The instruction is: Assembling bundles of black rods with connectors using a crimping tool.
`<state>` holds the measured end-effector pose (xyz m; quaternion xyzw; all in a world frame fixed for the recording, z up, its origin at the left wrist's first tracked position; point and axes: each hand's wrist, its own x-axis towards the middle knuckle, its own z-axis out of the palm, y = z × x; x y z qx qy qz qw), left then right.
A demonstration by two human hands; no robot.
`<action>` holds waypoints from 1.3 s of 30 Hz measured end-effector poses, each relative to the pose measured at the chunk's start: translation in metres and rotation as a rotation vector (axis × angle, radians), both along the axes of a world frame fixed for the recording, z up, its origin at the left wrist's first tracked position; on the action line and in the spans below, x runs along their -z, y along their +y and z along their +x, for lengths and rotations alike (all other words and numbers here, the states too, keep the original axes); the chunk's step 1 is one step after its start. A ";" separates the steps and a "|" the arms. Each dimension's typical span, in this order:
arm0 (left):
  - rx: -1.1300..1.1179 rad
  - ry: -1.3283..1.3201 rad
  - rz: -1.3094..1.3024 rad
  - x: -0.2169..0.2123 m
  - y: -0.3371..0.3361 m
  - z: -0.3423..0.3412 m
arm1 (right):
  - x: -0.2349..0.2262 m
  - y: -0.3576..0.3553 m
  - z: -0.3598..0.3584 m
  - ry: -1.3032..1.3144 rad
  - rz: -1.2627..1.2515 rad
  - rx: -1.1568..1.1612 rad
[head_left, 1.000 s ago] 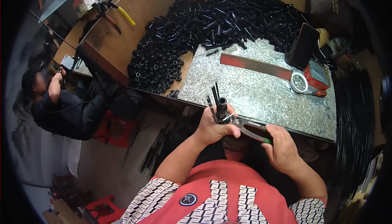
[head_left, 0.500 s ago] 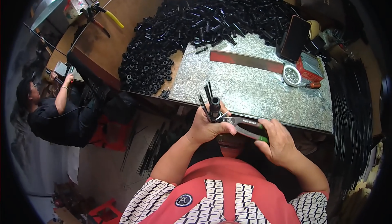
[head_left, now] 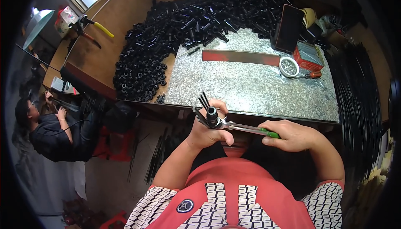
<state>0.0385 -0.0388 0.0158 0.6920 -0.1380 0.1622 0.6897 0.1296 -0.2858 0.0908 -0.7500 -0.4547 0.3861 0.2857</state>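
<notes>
Seemingly black ribbed tube, thin rods fanning upward

Galvanized sheet metal on wooden counter, spangled, semi-gloss. Black tube pieces heaped, plastic-looking, slightly glossy. Pliers: bare bright steel, green plastic grip. Flat bar: red paint, worn, matt.

Both hands fisted, fingers curled.
</notes>
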 end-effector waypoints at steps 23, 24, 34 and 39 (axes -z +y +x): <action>0.190 0.074 -0.174 0.000 0.006 -0.001 | -0.003 -0.011 -0.020 -0.946 0.163 0.167; 0.214 0.088 -0.193 -0.001 0.005 -0.001 | -0.005 -0.012 -0.020 -0.947 0.162 0.166; 0.217 0.218 -0.267 -0.001 -0.006 -0.003 | -0.017 -0.014 -0.024 -1.100 0.092 0.125; 0.193 0.193 -0.222 -0.002 -0.004 -0.005 | -0.012 -0.010 -0.028 -0.974 -0.007 0.126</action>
